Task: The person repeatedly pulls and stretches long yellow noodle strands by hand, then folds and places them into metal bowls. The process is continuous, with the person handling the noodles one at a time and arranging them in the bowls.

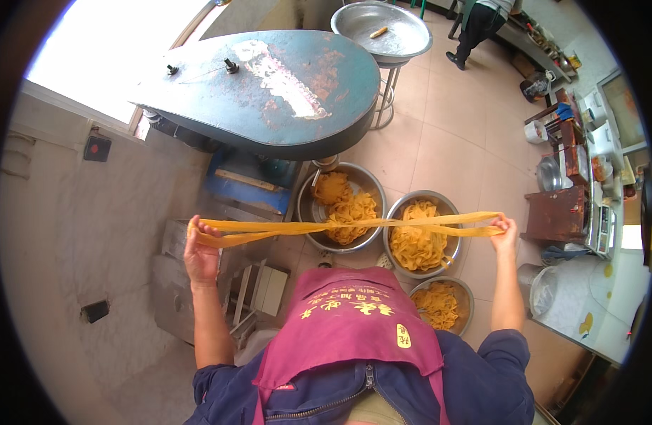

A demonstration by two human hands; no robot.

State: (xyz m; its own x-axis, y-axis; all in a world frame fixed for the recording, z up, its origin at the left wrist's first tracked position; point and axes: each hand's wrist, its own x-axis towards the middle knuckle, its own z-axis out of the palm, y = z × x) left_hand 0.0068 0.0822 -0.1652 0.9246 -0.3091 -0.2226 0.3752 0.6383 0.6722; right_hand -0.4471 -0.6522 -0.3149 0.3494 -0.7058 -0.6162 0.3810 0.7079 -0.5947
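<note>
Long flat yellow-orange noodle strands (305,227) are stretched sideways at chest height. My left hand (203,248) grips their left end with curled fingers, and my right hand (504,230) pinches the right end. Behind the strands, steel basins hold piles of similar noodles: one basin (308,241) at the middle, another (397,265) to its right, and a third (464,319) lower right, beside my maroon apron (347,297).
A teal oval machine top (206,106) with pale residue stands ahead, beside a steel basin (347,42) on a stand. Another person (475,32) is at the far top right. Cluttered counters (588,283) line the right; a tiled wall (78,234) is at left.
</note>
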